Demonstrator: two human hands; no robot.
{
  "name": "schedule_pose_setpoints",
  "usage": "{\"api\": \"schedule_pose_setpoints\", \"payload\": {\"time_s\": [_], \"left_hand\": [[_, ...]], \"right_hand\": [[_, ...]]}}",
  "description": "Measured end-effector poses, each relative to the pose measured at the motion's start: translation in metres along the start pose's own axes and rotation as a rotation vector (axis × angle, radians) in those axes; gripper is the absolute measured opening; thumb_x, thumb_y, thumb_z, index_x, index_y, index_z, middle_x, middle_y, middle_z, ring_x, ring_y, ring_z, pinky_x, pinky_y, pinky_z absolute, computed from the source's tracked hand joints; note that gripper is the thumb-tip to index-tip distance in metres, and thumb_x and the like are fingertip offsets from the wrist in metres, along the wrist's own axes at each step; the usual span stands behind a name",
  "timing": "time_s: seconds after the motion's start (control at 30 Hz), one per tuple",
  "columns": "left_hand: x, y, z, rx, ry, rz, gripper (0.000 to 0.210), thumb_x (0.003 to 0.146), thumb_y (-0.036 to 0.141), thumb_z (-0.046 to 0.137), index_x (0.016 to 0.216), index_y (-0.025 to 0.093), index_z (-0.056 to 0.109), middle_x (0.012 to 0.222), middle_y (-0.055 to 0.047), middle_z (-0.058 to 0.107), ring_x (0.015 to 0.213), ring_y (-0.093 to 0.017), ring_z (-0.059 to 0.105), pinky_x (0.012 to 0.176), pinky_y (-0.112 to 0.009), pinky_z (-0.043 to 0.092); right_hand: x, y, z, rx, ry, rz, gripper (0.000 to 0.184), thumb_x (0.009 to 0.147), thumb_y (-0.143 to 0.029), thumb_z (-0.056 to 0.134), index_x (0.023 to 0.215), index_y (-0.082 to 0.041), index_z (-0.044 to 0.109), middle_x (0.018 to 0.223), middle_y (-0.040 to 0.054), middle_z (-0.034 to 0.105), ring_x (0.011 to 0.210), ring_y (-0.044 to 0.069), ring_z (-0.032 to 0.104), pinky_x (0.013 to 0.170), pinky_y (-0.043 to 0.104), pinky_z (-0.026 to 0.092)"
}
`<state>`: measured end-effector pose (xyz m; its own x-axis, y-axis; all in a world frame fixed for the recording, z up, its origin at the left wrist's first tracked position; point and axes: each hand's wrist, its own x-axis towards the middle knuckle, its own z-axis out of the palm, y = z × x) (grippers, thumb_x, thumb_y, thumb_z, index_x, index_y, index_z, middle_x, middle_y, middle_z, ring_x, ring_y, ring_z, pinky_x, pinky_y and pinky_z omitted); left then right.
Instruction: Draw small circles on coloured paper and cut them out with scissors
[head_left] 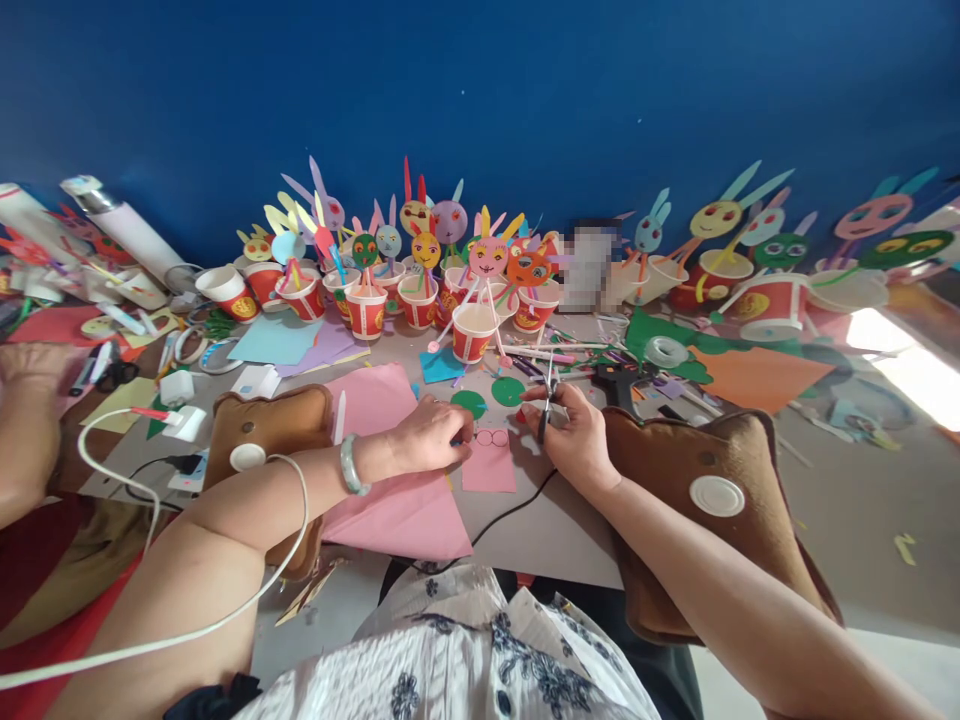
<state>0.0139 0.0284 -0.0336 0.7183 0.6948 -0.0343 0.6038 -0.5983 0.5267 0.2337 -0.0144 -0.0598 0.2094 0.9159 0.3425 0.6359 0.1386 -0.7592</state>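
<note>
My left hand (431, 438), with a pale bangle at its wrist, has its fingers curled and pinched together at the left edge of a small pink paper (489, 475). What is between those fingertips is too small to make out. Round outlines are drawn near the paper's top. My right hand (576, 438) grips scissors (551, 385), their blades pointing away from me. Just beyond the hands lie two green paper circles, one (469, 402) by my left hand and the other (508, 391) nearer the scissors. A large pink sheet (382, 505) lies under my left forearm.
Red paper cups (474, 335) with rabbit-faced paper figures line the blue wall. Brown cushion-like warmers (705, 530) flank me. A white cable (187, 640) crosses my left arm. Pens and scraps litter the right, near orange paper (757, 375). Another person's arm (26, 430) rests at left.
</note>
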Motion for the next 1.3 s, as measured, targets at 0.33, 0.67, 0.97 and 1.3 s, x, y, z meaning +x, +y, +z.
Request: {"api": "schedule_pose_setpoints", "payload": {"time_s": [0.33, 0.67, 0.97, 1.3], "left_hand": [[0.0, 0.001, -0.004, -0.357, 0.047, -0.039, 0.005, 0.075, 0.012, 0.061, 0.074, 0.017, 0.06, 0.076, -0.001, 0.069, 0.069, -0.014, 0.061, 0.064, -0.024, 0.045], [0.001, 0.007, -0.009, -0.542, 0.231, -0.021, 0.008, 0.081, 0.02, 0.065, 0.077, 0.017, 0.058, 0.076, -0.001, 0.066, 0.073, -0.013, 0.06, 0.068, -0.024, 0.047], [0.003, 0.002, -0.003, -0.706, 0.155, -0.029, 0.029, 0.075, 0.031, 0.077, 0.097, 0.016, 0.064, 0.094, -0.005, 0.068, 0.085, -0.016, 0.061, 0.077, -0.027, 0.048], [0.004, 0.007, -0.007, -0.656, 0.12, -0.038, 0.026, 0.081, 0.033, 0.069, 0.065, 0.015, 0.061, 0.063, 0.001, 0.049, 0.063, -0.011, 0.043, 0.057, -0.024, 0.035]], "right_hand": [[-0.002, -0.007, -0.006, 0.083, -0.052, 0.043, 0.016, 0.079, -0.036, 0.068, 0.085, -0.022, 0.071, 0.085, 0.0046, 0.074, 0.081, 0.024, 0.069, 0.076, 0.037, 0.052], [-0.006, -0.008, -0.01, 0.164, -0.157, 0.011, 0.021, 0.075, -0.04, 0.074, 0.08, -0.02, 0.069, 0.074, 0.0035, 0.071, 0.066, 0.019, 0.064, 0.059, 0.028, 0.051], [-0.01, -0.006, -0.008, 0.333, -0.218, 0.07, 0.024, 0.068, -0.037, 0.08, 0.079, -0.018, 0.07, 0.068, 0.0018, 0.068, 0.059, 0.016, 0.06, 0.053, 0.026, 0.05], [-0.011, -0.006, -0.009, 0.38, -0.218, 0.067, 0.021, 0.069, -0.037, 0.08, 0.077, -0.02, 0.072, 0.071, 0.0024, 0.07, 0.062, 0.018, 0.061, 0.056, 0.028, 0.052]]}}
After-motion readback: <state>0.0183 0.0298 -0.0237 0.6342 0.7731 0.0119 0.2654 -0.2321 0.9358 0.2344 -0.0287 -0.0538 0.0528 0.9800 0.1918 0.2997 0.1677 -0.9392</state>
